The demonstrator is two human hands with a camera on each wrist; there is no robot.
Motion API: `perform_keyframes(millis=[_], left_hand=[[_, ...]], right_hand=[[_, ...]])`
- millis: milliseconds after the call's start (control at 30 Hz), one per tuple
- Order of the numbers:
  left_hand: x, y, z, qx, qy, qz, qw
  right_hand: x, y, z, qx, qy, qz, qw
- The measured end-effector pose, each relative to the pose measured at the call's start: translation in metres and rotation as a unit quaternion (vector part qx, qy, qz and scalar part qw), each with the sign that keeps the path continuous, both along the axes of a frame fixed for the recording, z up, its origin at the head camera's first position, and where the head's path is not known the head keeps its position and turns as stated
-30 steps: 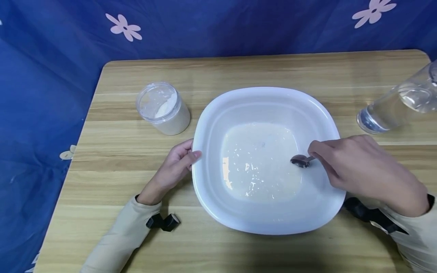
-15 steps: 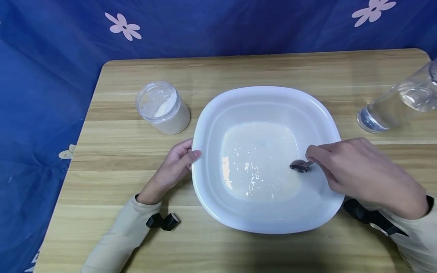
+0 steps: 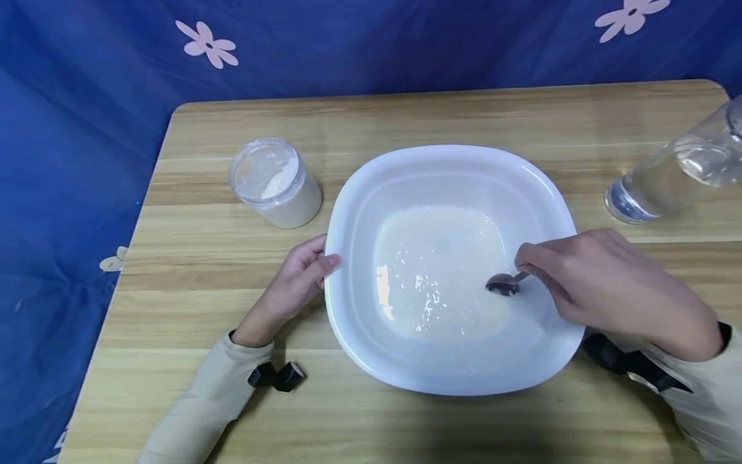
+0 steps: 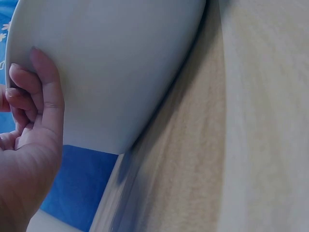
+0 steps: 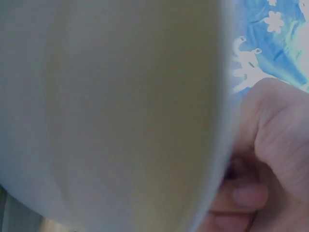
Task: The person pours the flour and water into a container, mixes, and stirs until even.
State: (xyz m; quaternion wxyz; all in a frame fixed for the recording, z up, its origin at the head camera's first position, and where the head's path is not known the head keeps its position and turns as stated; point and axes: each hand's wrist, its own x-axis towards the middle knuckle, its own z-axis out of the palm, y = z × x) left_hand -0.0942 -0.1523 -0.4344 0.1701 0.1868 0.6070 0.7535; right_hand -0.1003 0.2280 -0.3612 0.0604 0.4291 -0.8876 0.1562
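Note:
A white basin [image 3: 452,380] stands mid-table with a shallow layer of whitish liquid [image 3: 440,270] in its bottom. My left hand [image 3: 298,280] grips its left rim, thumb on top and fingers underneath; in the left wrist view the fingers [image 4: 50,92] lie along the outer wall. Over the right rim reaches my right hand [image 3: 614,287], pinching the handle of a metal spoon [image 3: 503,284]. The spoon's bowl is at the right edge of the liquid. In the right wrist view the basin wall [image 5: 120,116] hides the spoon from sight.
Behind and left of the basin stands an open clear jar [image 3: 284,193] holding white powder. A tall clear vessel of water [image 3: 666,174] is at the right. The wooden table [image 3: 191,322] ends at a blue flowered cloth [image 3: 371,45] behind.
The spoon and my right hand have shifted slightly to the left within the basin. My left hand keeps its grip on the rim.

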Motion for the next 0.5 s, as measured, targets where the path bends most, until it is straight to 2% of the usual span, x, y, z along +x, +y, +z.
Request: perform_keyframes(millis=[167, 333, 433, 500], left_hand=[[0.0, 0.0, 0.001, 0.004, 0.001, -0.002, 1.0], [0.002, 0.001, 0.002, -0.001, -0.004, 0.002, 1.0], [0.002, 0.001, 0.001, -0.001, -0.007, 0.005, 1.0], [0.003, 0.001, 0.001, 0.001, -0.007, 0.005, 1.0]], right_hand=[[-0.009, -0.002, -0.006, -0.043, 0.021, -0.002, 0.9988], [-0.017, 0.002, -0.009, -0.052, -0.006, 0.027, 0.9983], [-0.022, 0.004, -0.012, -0.059, -0.001, 0.031, 0.9978], [-0.024, 0.004, -0.012, -0.06, 0.016, 0.016, 0.998]])
